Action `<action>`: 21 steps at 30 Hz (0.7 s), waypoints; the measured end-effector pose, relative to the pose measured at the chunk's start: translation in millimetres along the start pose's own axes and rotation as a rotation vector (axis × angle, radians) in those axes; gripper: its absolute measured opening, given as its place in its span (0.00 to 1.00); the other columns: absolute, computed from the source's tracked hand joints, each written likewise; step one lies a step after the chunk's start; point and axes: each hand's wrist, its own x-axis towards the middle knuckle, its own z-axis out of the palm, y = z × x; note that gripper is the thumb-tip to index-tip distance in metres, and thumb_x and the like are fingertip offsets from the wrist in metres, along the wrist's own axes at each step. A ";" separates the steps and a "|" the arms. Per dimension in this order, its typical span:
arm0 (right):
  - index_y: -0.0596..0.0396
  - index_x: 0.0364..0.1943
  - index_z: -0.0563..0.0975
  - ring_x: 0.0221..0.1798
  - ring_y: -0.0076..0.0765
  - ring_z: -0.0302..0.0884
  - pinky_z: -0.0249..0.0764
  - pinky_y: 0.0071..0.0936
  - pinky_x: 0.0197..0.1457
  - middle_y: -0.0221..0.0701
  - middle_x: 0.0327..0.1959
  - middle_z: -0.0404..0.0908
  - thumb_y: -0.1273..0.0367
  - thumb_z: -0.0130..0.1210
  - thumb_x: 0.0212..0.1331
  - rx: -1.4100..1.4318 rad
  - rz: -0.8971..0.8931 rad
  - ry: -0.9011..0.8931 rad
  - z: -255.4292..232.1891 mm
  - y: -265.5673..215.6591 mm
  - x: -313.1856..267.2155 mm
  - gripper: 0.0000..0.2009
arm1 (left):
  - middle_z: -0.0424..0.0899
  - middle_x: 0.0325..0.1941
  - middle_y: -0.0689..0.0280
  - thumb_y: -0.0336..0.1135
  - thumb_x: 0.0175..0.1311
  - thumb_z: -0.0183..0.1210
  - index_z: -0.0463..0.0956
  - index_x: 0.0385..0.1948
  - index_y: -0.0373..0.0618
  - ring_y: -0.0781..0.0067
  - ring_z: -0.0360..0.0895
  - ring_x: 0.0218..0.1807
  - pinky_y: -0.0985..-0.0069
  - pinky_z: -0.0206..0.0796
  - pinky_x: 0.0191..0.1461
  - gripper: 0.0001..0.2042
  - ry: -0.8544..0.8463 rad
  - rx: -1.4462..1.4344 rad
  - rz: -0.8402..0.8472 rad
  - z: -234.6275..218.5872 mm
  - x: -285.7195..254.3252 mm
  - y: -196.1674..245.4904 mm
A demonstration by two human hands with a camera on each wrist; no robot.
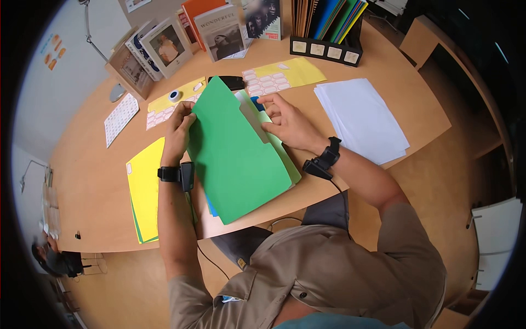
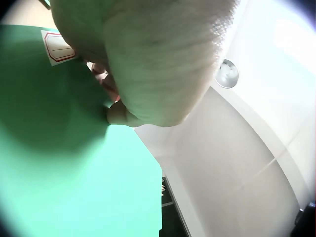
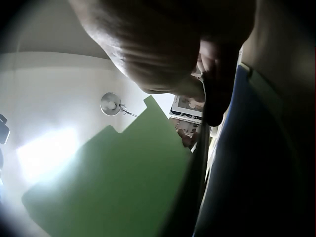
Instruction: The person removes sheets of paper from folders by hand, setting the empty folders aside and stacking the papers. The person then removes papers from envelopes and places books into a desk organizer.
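Observation:
A green folder (image 1: 238,159) is held tilted above the desk's front edge, its right side parted and lighter green and white layers showing. My left hand (image 1: 178,129) grips its upper left edge, thumb on the front face; in the left wrist view that hand (image 2: 148,59) is beside a red-bordered label (image 2: 59,48). At the right edge, my right hand (image 1: 290,123) has thumb and fingers around a thin layer. The right wrist view shows this hand (image 3: 168,44) pinching a dark edge, with a green leaf (image 3: 123,168) opened to one side. Which layer it holds is unclear.
Yellow folders (image 1: 145,189) lie at left, white paper (image 1: 361,118) at right. Behind are label sheets (image 1: 268,82), a yellow envelope (image 1: 298,71), a black object (image 1: 233,82), a small round item (image 1: 174,96), standing books (image 1: 164,48) and a black file holder (image 1: 326,50).

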 end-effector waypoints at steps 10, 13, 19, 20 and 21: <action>0.62 0.61 0.81 0.48 0.32 0.89 0.82 0.29 0.50 0.38 0.42 0.90 0.70 0.69 0.65 -0.288 0.249 0.002 1.4 8.2 0.8 0.22 | 0.76 0.48 0.70 0.27 0.72 0.49 0.74 0.49 0.43 0.78 0.71 0.57 0.79 0.59 0.67 0.09 0.059 -0.107 0.027 8.4 0.6 4.6; 0.66 0.71 0.74 0.52 0.29 0.87 0.82 0.27 0.57 0.40 0.52 0.89 0.75 0.67 0.64 -0.009 0.143 -0.057 5.6 13.3 -2.5 0.30 | 0.76 0.48 0.70 0.27 0.71 0.49 0.73 0.49 0.43 0.77 0.70 0.55 0.79 0.60 0.66 0.09 0.027 -0.060 0.011 13.8 -1.9 14.4; 0.66 0.75 0.69 0.56 0.24 0.85 0.82 0.24 0.58 0.35 0.57 0.87 0.80 0.61 0.69 0.221 0.076 -0.043 10.2 -6.2 -2.0 0.30 | 0.71 0.46 0.57 0.27 0.68 0.47 0.71 0.46 0.36 0.58 0.70 0.47 0.69 0.65 0.58 0.09 0.037 0.477 0.120 24.1 -3.4 -1.3; 0.66 0.75 0.69 0.56 0.24 0.85 0.82 0.24 0.58 0.35 0.57 0.87 0.80 0.61 0.69 0.221 0.076 -0.045 11.6 -6.3 -2.4 0.30 | 0.71 0.46 0.57 0.27 0.68 0.47 0.71 0.46 0.36 0.58 0.70 0.47 0.69 0.65 0.58 0.09 0.038 0.477 0.120 23.6 -3.1 -0.4; 0.66 0.75 0.69 0.56 0.24 0.85 0.82 0.24 0.58 0.35 0.57 0.87 0.79 0.61 0.70 0.236 0.065 -0.044 12.8 -6.2 -3.2 0.29 | 0.71 0.45 0.59 0.28 0.68 0.47 0.71 0.45 0.36 0.61 0.70 0.47 0.70 0.65 0.57 0.09 0.011 0.473 0.101 22.9 -2.1 0.2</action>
